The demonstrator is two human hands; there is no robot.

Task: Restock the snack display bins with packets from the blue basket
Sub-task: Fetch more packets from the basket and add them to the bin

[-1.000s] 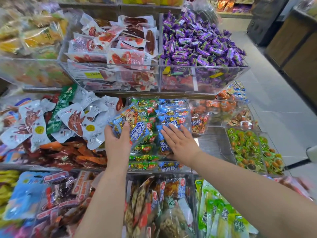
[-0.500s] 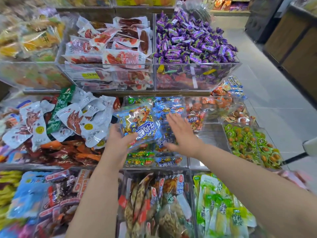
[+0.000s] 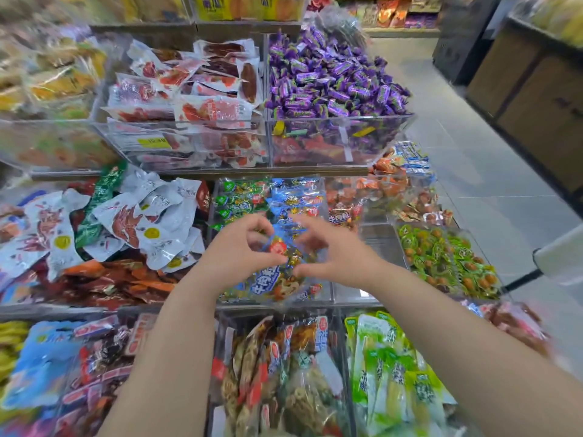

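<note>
Judging by its crinkled clear film and loose, lumpy filling, the packet [image 3: 277,272] should be light, soft and rather slippery, with nothing stiff to keep its shape. The flat sealed edges look the safest places to take it, since a pinch on the belly would only shove the contents about. It is see-through with blue printing, a round red badge near its far end and white lettering on a blue band toward its near end. Small wrapped pieces show inside.

It lies on top of the pile in the near half of the bin [image 3: 328,288], the middle clear bin of the middle row, between the two hands. The left hand [image 3: 235,253] sits at its left edge with fingers and thumb curled, and its grip looks closed on the film there. The right hand [image 3: 339,257] is at the right edge with the thumb against the packet. Its fingers [image 3: 310,223] are blurred, so I cannot tell whether that grip is grasping or released.

Farther back in the same bin, matching blue packets [image 3: 299,197] stand in a row on the right and green packets [image 3: 239,197] on the left. White pouches [image 3: 151,216] fill the bin to the left, green-wrapped snacks [image 3: 441,257] fill a bin to the right, and purple sweets [image 3: 331,86] fill the far tier. The blue basket is not in view.
</note>
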